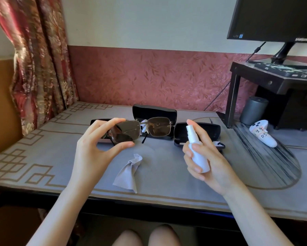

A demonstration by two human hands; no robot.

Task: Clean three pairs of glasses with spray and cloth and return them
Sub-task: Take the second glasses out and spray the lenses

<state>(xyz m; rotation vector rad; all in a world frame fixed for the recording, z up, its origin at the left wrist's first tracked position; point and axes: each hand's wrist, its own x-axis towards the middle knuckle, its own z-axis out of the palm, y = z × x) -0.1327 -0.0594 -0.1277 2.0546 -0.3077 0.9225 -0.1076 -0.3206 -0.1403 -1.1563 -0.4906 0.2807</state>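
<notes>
Above and to the left of the crumpled grey cloth (127,172) on the table (42,148), the left hand (95,144) holds a pair of tinted, thin metal-framed sunglasses (142,129) in the air. It pinches the rim of one lens, fingers over the top edge and thumb under the bottom edge. A black case (95,121) lies partly hidden behind that hand. Straight beyond the cloth, behind the raised frame, stands a second case (154,111) with its lid open. To the right of the cloth, the right hand (207,162) is curled round a small white spray bottle (198,153), forefinger laid on the pump head and nozzle turned toward the lenses. A third open case (207,129) sits behind that hand. The glasses look light and springy, and the slim frame would likely twist if squeezed. The lenses will probably smear or scratch under bare fingertips, so the edge hold on the rim seems the sound one, with the bridge or a temple as alternatives. The bottle appears light, stiff and smooth, easy to keep in one fist. The cloth is limp and should gather readily between finger and thumb once the lenses are wet.
</notes>
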